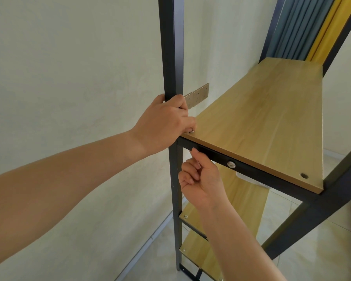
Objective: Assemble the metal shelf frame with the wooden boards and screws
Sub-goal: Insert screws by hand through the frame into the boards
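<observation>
Shelf board (257, 126) sits on the dark frame rail (251, 171). Left hand (164, 122) pinches a screw (191, 130) at its near corner, right hand (201, 175) curled beneath — empty or not, can't tell. Screw could cross-thread if tilted.

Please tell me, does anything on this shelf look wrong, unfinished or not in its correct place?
One thing stands out: the top wooden board has an empty screw hole at its near right corner, while the near left corner has a screw under the left hand. The right hand touches the crossbar below. Nothing looks damaged.
</observation>
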